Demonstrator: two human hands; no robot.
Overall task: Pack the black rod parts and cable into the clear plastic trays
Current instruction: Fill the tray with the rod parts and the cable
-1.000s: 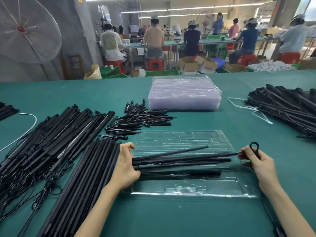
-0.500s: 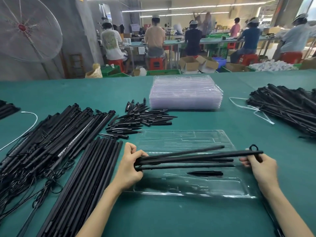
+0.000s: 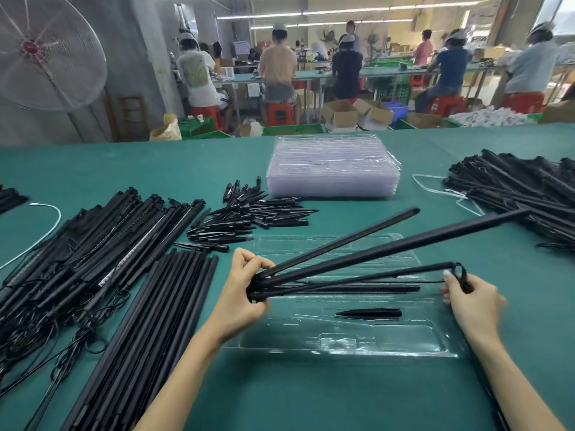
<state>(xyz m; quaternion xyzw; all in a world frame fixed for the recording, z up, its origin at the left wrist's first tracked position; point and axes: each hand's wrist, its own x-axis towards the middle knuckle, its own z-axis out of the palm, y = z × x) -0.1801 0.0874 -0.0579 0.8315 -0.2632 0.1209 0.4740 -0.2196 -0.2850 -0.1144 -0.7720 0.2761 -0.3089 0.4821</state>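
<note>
A clear plastic tray (image 3: 432, 346) lies open on the green table in front of me. My left hand (image 3: 239, 293) grips the left ends of several long black rods (image 3: 389, 245), which fan out up and to the right above the tray. My right hand (image 3: 469, 301) pinches a looped black cable (image 3: 463, 276) at the right end of the lowest rod. One short black spike (image 3: 368, 313) rests in the tray's middle slot.
A stack of clear trays (image 3: 333, 171) stands at the back centre. Piles of black rods (image 3: 130, 321) and cabled rods (image 3: 77, 244) fill the left, short spikes (image 3: 252, 217) lie left of centre, and another rod pile (image 3: 522, 191) sits at the right. Workers sit at benches beyond.
The rod bundle, held level over the tray before, has spread into a fan with two rods swinging up to the right. My right hand dropped slightly, keeping the cable loop.
</note>
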